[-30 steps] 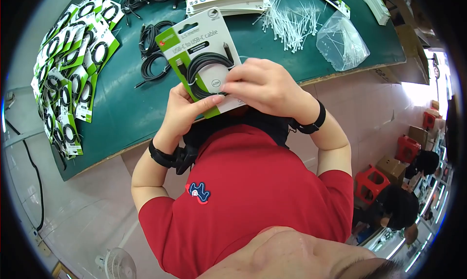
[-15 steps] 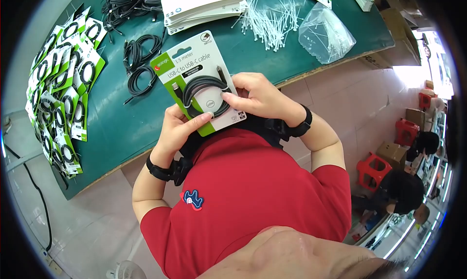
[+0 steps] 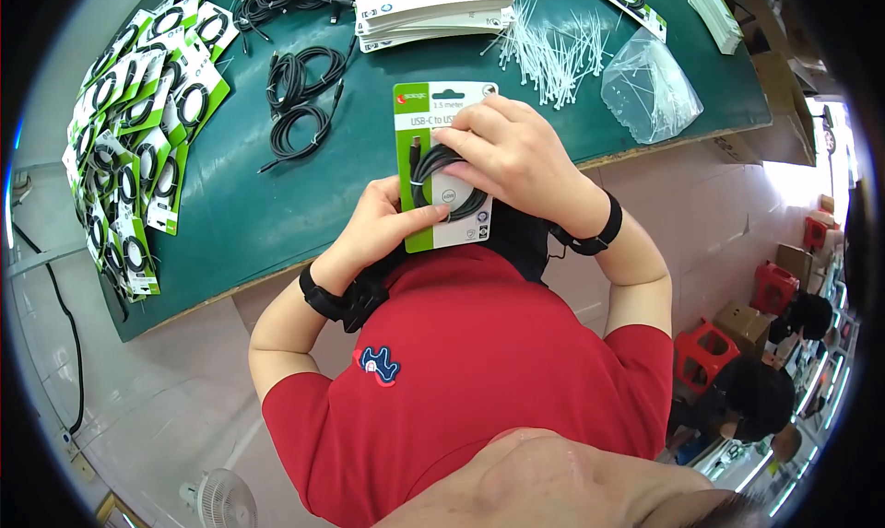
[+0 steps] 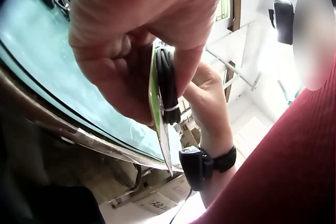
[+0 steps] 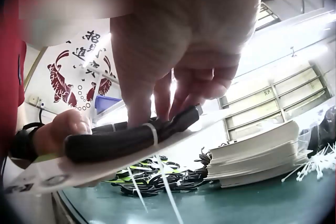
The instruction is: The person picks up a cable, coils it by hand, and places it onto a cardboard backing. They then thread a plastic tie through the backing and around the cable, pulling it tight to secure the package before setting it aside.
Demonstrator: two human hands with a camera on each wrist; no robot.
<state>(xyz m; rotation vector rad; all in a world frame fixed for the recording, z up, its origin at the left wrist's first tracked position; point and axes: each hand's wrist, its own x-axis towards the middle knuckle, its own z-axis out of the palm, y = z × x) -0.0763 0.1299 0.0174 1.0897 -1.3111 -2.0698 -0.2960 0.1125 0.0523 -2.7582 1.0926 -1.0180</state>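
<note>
My left hand (image 3: 383,224) grips a green-and-white cable card (image 3: 421,231) by its lower left side, thumb on the front. On the card sits a coiled black USB-C cable (image 3: 472,204). The left wrist view shows the card (image 4: 154,92) edge-on between thumb and fingers. My right hand (image 3: 516,159) covers the card's upper right, its thumb and fingers pinching at the cable's upper part. In the right wrist view, a white cable tie (image 5: 154,133) circles the cable (image 5: 113,142), and tie tails (image 5: 169,198) hang below the card.
Finished cable cards (image 3: 138,113) are heaped at the table's left. Two loose coiled cables (image 3: 300,127), a stack of cards (image 3: 433,21) and scattered white cable ties (image 3: 558,58) lie beyond my hands. A clear plastic bag (image 3: 650,90) rests near the table edge (image 3: 645,148).
The card has turned more upright and shifted right. My right hand left its side, held it by the right edge half a second ago, and now reaches over its upper right.
</note>
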